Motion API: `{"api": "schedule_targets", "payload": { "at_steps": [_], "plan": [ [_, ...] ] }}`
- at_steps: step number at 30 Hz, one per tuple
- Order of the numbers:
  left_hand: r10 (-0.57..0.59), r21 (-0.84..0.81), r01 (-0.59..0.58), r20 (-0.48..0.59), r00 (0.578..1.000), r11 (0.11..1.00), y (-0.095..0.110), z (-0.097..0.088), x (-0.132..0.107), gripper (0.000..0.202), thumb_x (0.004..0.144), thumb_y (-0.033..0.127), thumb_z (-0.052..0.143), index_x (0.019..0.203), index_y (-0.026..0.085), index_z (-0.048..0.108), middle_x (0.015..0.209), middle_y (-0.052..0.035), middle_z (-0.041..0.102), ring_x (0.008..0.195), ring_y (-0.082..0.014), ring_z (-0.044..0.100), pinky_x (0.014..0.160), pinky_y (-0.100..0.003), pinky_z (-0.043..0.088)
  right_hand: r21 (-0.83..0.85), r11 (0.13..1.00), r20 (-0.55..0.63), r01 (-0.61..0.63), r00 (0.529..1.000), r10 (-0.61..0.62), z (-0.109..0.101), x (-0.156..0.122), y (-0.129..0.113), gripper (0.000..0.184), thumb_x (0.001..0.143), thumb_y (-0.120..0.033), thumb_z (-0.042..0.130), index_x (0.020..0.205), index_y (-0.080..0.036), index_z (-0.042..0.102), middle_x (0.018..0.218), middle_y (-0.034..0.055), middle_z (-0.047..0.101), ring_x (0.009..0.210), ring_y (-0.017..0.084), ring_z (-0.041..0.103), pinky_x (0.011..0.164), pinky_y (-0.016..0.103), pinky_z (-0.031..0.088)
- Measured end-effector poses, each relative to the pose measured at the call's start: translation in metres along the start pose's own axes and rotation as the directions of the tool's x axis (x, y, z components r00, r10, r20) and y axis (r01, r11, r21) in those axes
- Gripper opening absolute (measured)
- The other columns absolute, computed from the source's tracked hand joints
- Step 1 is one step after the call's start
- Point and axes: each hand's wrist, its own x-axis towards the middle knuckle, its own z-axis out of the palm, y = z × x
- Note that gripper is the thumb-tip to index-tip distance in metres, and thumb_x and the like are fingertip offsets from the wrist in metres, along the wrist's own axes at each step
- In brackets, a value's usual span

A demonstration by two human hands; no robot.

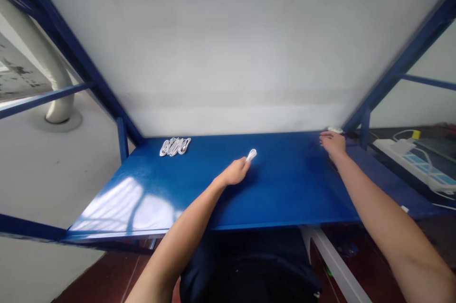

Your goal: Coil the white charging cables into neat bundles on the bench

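Note:
My left hand [235, 171] is closed around a bundled white cable [251, 155], which sticks up past the thumb over the middle of the blue table [281, 189]. At the table's back right corner is my right hand [333, 144], fingers loosely bent and slightly apart, with nothing visible between them. A white bundle [335, 129] shows just behind that hand, partly covered by it; whether they touch I cannot tell. Several bundled white cables [175, 146] lie side by side in a row at the back left of the table. A small dark object, mostly hidden, lies under my right wrist.
Behind the table rises a pale panel [235, 56] between blue frame posts [399, 65]. To the right, a white power strip [416, 163] with a plugged-in cord sits on a dark surface. A small white piece [404, 209] lies near the table's right front edge.

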Motion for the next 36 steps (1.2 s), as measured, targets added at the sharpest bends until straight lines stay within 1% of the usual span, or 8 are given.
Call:
{"api": "schedule_targets", "payload": {
  "at_steps": [5, 10, 13, 16, 20, 26, 31, 36],
  "plan": [
    [0.060, -0.233, -0.038, 0.085, 0.995, 0.972, 0.004, -0.003, -0.002, 0.044, 0.095, 0.051, 0.021, 0.078, 0.018, 0.044, 0.068, 0.0023, 0.047, 0.058, -0.0102, 0.042, 0.057, -0.023, 0.037, 0.346, 0.925, 0.028, -0.160, 0.987, 0.160, 0.002, -0.008, -0.006, 0.016, 0.064, -0.011, 0.060, 0.079, -0.016, 0.063, 0.055, -0.0020, 0.057, 0.053, 0.012, 0.059, 0.053, 0.023, 0.051],
    [0.092, -0.025, -0.090, 0.128, 0.988, 0.996, 0.018, -0.003, -0.009, 0.044, 0.096, 0.050, 0.022, 0.085, 0.018, 0.050, 0.074, -0.0010, 0.056, 0.063, -0.0128, 0.047, 0.061, -0.025, 0.038, 0.369, 0.929, 0.273, -0.030, 0.959, -0.077, 0.018, -0.055, -0.041, 0.026, 0.069, -0.023, 0.064, 0.093, -0.014, 0.069, 0.074, 0.0062, 0.070, 0.065, 0.018, 0.065, 0.067, 0.032, 0.054],
    [0.105, 0.122, -0.122, 0.140, 0.985, 0.985, 0.024, -0.002, -0.012, 0.040, 0.097, 0.046, 0.023, 0.091, 0.019, 0.052, 0.073, -0.0023, 0.058, 0.061, -0.0147, 0.049, 0.059, -0.026, 0.037, 0.209, 0.955, 0.512, 0.209, 0.809, -0.289, 0.032, -0.094, -0.077, 0.024, 0.074, -0.028, 0.062, 0.091, -0.017, 0.073, 0.082, 0.0076, 0.073, 0.069, 0.020, 0.067, 0.073, 0.034, 0.053],
    [0.113, 0.192, -0.138, 0.134, 0.985, 0.972, 0.026, -0.002, -0.013, 0.038, 0.097, 0.044, 0.022, 0.095, 0.020, 0.052, 0.073, -0.0033, 0.060, 0.062, -0.0163, 0.052, 0.059, -0.027, 0.036, 0.212, 0.889, 0.634, 0.405, 0.636, -0.441, 0.046, -0.127, -0.108, 0.022, 0.079, -0.027, 0.056, 0.087, -0.019, 0.075, 0.089, 0.0063, 0.073, 0.069, 0.018, 0.067, 0.073, 0.032, 0.052],
    [0.082, 0.230, -0.096, 0.070, 0.994, 0.968, 0.023, -0.003, -0.011, 0.037, 0.097, 0.042, 0.022, 0.098, 0.020, 0.052, 0.076, -0.0044, 0.062, 0.065, -0.0174, 0.056, 0.061, -0.027, 0.037, 0.291, 0.843, 0.664, 0.453, 0.539, -0.519, 0.060, -0.149, -0.124, 0.023, 0.075, -0.019, 0.053, 0.085, -0.018, 0.074, 0.091, 0.0057, 0.073, 0.083, 0.020, 0.067, 0.078, 0.031, 0.050],
    [0.023, 0.272, -0.029, 0.024, 0.999, 0.962, 0.017, -0.004, -0.008, 0.033, 0.098, 0.041, 0.026, 0.102, 0.019, 0.052, 0.080, -0.0060, 0.064, 0.072, -0.0192, 0.062, 0.063, -0.027, 0.041, 0.385, 0.921, 0.758, 0.061, 0.548, -0.353, 0.067, -0.153, -0.115, 0.019, 0.072, -0.025, 0.059, 0.082, -0.016, 0.074, 0.079, 0.0051, 0.073, 0.076, 0.019, 0.067, 0.078, 0.033, 0.051],
    [0.015, 0.344, -0.032, 0.054, 0.998, 0.939, 0.015, -0.004, -0.007, 0.035, 0.098, 0.041, 0.026, 0.102, 0.019, 0.053, 0.087, -0.0094, 0.066, 0.078, -0.0224, 0.065, 0.068, -0.029, 0.044, 0.439, 0.814, 0.813, -0.381, 0.554, -0.180, 0.074, -0.159, -0.102, 0.024, 0.062, -0.033, 0.075, 0.079, -0.017, 0.074, 0.086, 0.0071, 0.074, 0.080, 0.019, 0.067, 0.076, 0.031, 0.053],
    [-0.017, 0.422, -0.035, 0.118, 0.993, 0.906, 0.015, -0.003, -0.008, 0.034, 0.097, 0.040, 0.028, 0.100, 0.019, 0.054, 0.092, -0.0115, 0.067, 0.083, -0.0246, 0.066, 0.074, -0.033, 0.046, 0.439, 0.780, 0.797, -0.446, 0.593, -0.110, 0.075, -0.163, -0.102, 0.022, 0.061, -0.031, 0.078, 0.077, -0.017, 0.073, 0.084, 0.0081, 0.073, 0.080, 0.019, 0.067, 0.075, 0.031, 0.054]
  ]
}}
